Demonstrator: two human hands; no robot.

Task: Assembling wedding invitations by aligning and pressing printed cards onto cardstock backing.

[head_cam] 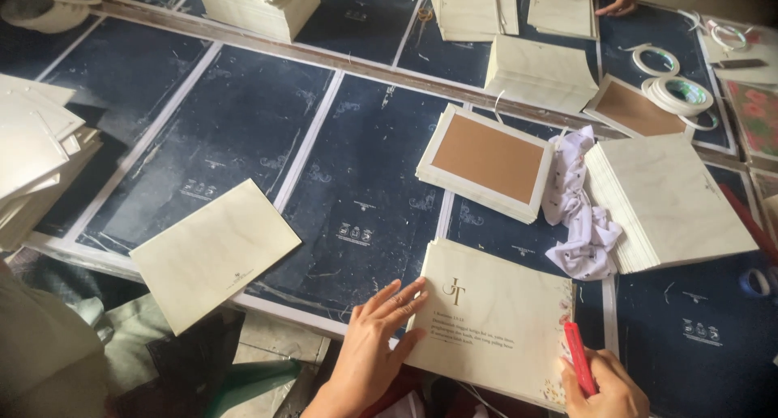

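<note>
Head view: left hand (374,337) flat, open on cream printed card (494,321); right hand (604,385) gripping red pen (579,357).

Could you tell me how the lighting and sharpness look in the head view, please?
In the head view, soft daylight comes from the upper right, washing out the tape rolls and the cream stack; the left hand casts a faint shadow on the printed card; the right hand with the red pen is slightly blurred; the edges look bowed.

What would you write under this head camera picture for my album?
A left hand presses a cream printed card on a dark table while the right hand holds a red pen.
</note>
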